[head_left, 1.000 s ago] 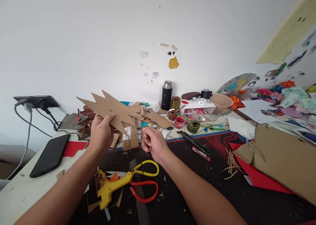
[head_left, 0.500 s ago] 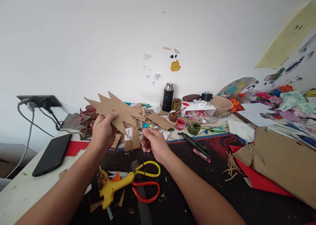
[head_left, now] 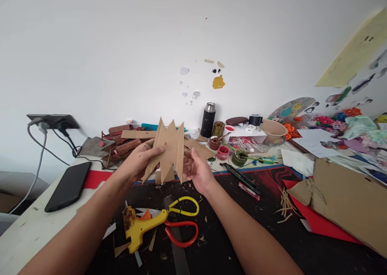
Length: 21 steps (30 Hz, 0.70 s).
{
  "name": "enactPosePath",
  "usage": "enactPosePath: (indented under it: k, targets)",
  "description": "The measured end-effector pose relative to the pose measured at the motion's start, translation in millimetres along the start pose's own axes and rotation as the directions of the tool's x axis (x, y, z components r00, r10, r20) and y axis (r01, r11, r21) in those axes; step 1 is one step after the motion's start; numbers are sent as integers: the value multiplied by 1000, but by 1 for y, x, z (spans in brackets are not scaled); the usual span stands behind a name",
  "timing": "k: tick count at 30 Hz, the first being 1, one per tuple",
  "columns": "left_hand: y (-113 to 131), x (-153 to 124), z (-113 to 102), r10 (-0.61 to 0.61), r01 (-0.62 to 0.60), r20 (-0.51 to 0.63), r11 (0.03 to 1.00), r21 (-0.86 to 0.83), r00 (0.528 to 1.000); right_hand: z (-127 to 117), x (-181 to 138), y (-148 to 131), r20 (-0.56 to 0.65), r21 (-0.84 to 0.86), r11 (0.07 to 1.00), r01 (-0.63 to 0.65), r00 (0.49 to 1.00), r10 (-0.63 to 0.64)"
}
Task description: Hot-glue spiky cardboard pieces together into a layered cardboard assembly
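Both hands hold a spiky, star-edged cardboard cutout [head_left: 169, 149] upright above the desk. My left hand [head_left: 139, 161] grips its left edge with thumb on the front. My right hand [head_left: 196, 169] pinches its right edge, fingers curled behind it. Below them on the black mat [head_left: 242, 234] lie a yellow glue gun [head_left: 139, 228], yellow-handled scissors [head_left: 183, 205] and red-handled scissors [head_left: 181, 234].
A black phone [head_left: 68, 185] lies at the left near a wall socket [head_left: 53, 122] with cables. Cardboard scraps [head_left: 123, 142], paint pots [head_left: 223, 151], a black flask [head_left: 208, 119], a bowl [head_left: 273, 129] and papers crowd the back. A large cardboard sheet [head_left: 347, 198] covers red paper at the right.
The cutout swung from flat at the left to upright in the middle. My right hand, closed and apart before, rose and took hold of its right edge.
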State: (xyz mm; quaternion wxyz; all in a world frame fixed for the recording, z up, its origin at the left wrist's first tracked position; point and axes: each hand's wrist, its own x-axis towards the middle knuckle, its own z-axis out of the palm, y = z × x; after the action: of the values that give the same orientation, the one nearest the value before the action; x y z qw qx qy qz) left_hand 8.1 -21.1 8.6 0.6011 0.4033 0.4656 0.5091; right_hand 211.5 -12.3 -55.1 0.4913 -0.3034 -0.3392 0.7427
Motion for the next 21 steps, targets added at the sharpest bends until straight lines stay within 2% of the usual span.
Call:
enactPosePath:
  k: [3,7,10,13,21]
  targets:
    - [-6,-2,0,-68,62,92,996,65,993,4,-3,7,8,-71,997,-12,1000,12]
    - [-14,3,2,-36,37,38,999,-24,999,6,-5,10,-67,-94,995,-21,998,15]
    - [-18,8,4,-28,30,24,993,-116,999,2,-2,5,-190,-69,997,37,981,-49]
    - [-23,11,7,-54,61,56,990,-127,997,-4,3,0,-279,-69,990,121,951,-135]
    - [-33,9,12,-125,131,148,991,-37,981,-7,6,-10,-353,-143,953,265,886,-300]
